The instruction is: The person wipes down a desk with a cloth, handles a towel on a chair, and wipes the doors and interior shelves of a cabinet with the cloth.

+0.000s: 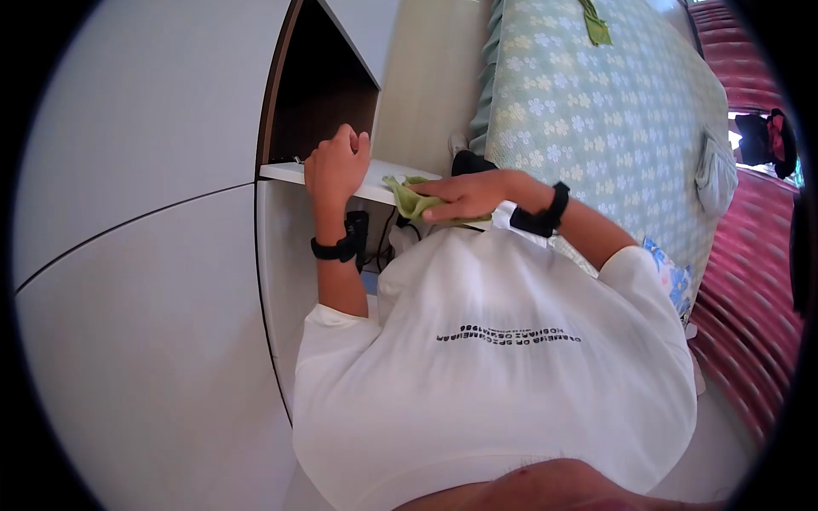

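Observation:
My right hand (469,194) presses a crumpled green cloth (413,198) against the white shelf board (379,181), fingers stretched over the fabric. Part of the cloth bunches up beside the fingertips. My left hand (338,168) is curled into a loose fist just above the left part of the same board, and nothing shows in it. Whether it touches the board I cannot tell. A small dark item (298,159) lies on the board left of this hand. Black bands circle both wrists.
A dark open compartment (328,94) lies behind the board, with tall white panels (136,170) on the left. Cables (388,238) hang below the board. On the right stands a bed with a flowered cover (596,111), another green cloth (595,24) on it, and red curtains (750,281) beyond.

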`<state>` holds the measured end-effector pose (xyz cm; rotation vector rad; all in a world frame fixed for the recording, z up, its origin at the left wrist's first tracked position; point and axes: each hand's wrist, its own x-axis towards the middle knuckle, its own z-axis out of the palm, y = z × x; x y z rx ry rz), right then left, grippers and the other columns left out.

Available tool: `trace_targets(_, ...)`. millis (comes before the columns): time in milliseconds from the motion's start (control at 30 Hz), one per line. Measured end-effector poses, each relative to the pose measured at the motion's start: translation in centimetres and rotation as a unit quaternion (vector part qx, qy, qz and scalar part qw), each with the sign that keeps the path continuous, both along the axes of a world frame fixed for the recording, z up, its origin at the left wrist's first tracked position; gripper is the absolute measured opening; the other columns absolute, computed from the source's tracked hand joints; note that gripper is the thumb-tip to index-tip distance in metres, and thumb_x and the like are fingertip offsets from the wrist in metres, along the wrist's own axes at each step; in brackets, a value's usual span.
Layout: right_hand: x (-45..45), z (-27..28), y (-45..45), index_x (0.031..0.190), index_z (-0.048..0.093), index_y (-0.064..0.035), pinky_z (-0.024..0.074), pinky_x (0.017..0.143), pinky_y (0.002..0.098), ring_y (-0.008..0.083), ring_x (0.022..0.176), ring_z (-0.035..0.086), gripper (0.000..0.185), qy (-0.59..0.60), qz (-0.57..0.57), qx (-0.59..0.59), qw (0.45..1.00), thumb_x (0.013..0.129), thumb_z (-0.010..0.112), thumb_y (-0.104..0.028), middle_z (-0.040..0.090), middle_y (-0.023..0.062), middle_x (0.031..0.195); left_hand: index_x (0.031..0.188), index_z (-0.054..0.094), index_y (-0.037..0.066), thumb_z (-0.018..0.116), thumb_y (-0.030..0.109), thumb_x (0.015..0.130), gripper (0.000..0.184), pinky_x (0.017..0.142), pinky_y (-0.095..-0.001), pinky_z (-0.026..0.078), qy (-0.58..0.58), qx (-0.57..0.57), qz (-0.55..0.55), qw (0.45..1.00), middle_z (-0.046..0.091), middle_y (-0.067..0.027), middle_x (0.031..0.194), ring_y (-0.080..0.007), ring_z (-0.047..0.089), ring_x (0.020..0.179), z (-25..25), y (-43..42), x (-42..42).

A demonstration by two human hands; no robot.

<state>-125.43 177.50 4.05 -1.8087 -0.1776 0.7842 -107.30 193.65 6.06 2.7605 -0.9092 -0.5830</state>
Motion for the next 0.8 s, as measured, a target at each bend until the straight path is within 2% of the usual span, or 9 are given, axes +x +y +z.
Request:
trace_targets(33, -0.1, -1.4, -0.1, 0.149, 0.026, -0.0021, 0.0286, 0.111, 0.0388, 0.0327, 0.137, 0.034, 0.079, 0.062, 0.015, 0.029, 0.998, 0.098, 0.03, -0.062, 0.033, 0.0233, 0.149, 0.086, 0.06, 0.008, 0.052, 0.038, 0.092, 0.031, 0.073, -0.0467, 0.05, 0.004, 0.005, 0.001, 1.0, 0.069, -0.015, 0.078, -0.0385, 0.066, 0.081, 0.1, -0.1, -0.1)
trace_targets(100, -0.5, -4.3, 0.6, 0.15, 0.024, -0.0034, 0.0264, 0.112, 0.038, 0.0303, 0.138, 0.033, 0.08, 0.093, 0.009, 0.053, 0.994, 0.097, 0.028, -0.063, 0.031, 0.0208, 0.151, 0.087, 0.061, 0.008, 0.052, 0.038, 0.092, 0.031, 0.074, -0.0477, 0.05, 0.004, 0.008, -0.004, 1.0, 0.069, -0.0159, 0.079, -0.039, 0.066, 0.082, 0.0, 0.2, 0.1)
trace_targets(200, -3.3, -9.2, -2.3, 0.153, 0.018, -0.0076, 0.0199, 0.116, 0.0357, 0.0233, 0.14, 0.027, 0.082, 0.236, 0.03, 0.067, 0.969, 0.096, 0.023, -0.067, 0.025, 0.0134, 0.155, 0.089, 0.061, 0.009, 0.052, 0.039, 0.093, 0.032, 0.074, -0.0517, 0.05, 0.004, -0.021, 0.014, 1.0, 0.068, -0.0188, 0.082, -0.0405, 0.065, 0.084, -1.3, 0.6, -0.1)
trace_targets(233, -3.5, -11.5, -2.1, 0.151, 0.022, -0.0051, 0.0215, 0.115, 0.0339, 0.0211, 0.138, 0.029, 0.078, 0.231, 0.028, 0.093, 0.968, 0.099, 0.025, -0.062, 0.028, 0.0126, 0.154, 0.088, 0.06, 0.008, 0.051, 0.037, 0.094, 0.03, 0.072, -0.0511, 0.05, 0.002, -0.024, 0.012, 1.0, 0.068, -0.0186, 0.08, -0.0406, 0.065, 0.082, -1.3, 0.8, 0.1)
trace_targets(267, -3.3, -10.6, -2.2, 0.151, 0.022, -0.0051, 0.0215, 0.115, 0.0339, 0.0211, 0.138, 0.029, 0.078, 0.25, 0.038, 0.072, 0.965, 0.099, 0.025, -0.062, 0.028, 0.0126, 0.154, 0.085, 0.058, 0.006, 0.052, 0.037, 0.093, 0.032, 0.068, -0.0514, 0.048, 0.009, -0.047, 0.017, 0.999, 0.066, -0.0181, 0.076, -0.0418, 0.064, 0.079, -1.3, 1.2, 0.5)
trace_targets(367, -2.5, -6.1, -0.7, 0.148, 0.028, -0.0012, 0.0266, 0.112, 0.0329, 0.0231, 0.131, 0.038, 0.079, 0.233, -0.028, 0.01, 0.972, 0.099, 0.025, -0.062, 0.041, 0.0139, 0.144, 0.084, 0.056, 0.007, 0.053, 0.035, 0.092, 0.03, 0.066, -0.0489, 0.048, -0.003, -0.047, 0.019, 0.999, 0.065, -0.016, 0.073, -0.0403, 0.063, 0.075, -0.2, 1.0, 0.0)
trace_targets(467, -1.3, -4.8, 0.6, 0.148, 0.027, 0.0009, 0.0275, 0.111, 0.0311, 0.0219, 0.13, 0.039, 0.076, 0.185, -0.039, 0.076, 0.979, 0.1, 0.029, -0.058, 0.042, 0.0142, 0.143, 0.083, 0.056, 0.006, 0.053, 0.033, 0.092, 0.028, 0.065, -0.0473, 0.048, -0.014, -0.089, 0.017, 0.996, 0.065, -0.0149, 0.072, -0.0393, 0.063, 0.074, -1.1, 1.8, 0.4)
trace_targets(600, 0.9, 1.0, 0.4, 0.151, 0.024, -0.0062, 0.026, 0.111, 0.0313, 0.0224, 0.133, 0.037, 0.072, 0.181, -0.054, 0.14, 0.972, 0.099, 0.033, -0.055, 0.037, 0.0135, 0.147, 0.083, 0.056, 0.006, 0.054, 0.032, 0.091, 0.027, 0.064, -0.0465, 0.049, -0.016, -0.103, 0.031, 0.994, 0.065, -0.0141, 0.073, -0.0387, 0.063, 0.073, -0.6, 1.5, -0.2)
trace_targets(800, 0.9, -8.7, 0.7, 0.151, 0.019, -0.0095, 0.0262, 0.112, 0.0304, 0.0213, 0.135, 0.034, 0.067, 0.229, -0.099, 0.166, 0.954, 0.096, 0.045, -0.036, 0.028, 0.0115, 0.152, 0.083, 0.056, 0.006, 0.055, 0.029, 0.091, 0.025, 0.064, -0.0456, 0.049, -0.024, -0.105, 0.041, 0.993, 0.066, -0.0139, 0.072, -0.0374, 0.064, 0.072, -0.5, 1.5, -0.5)
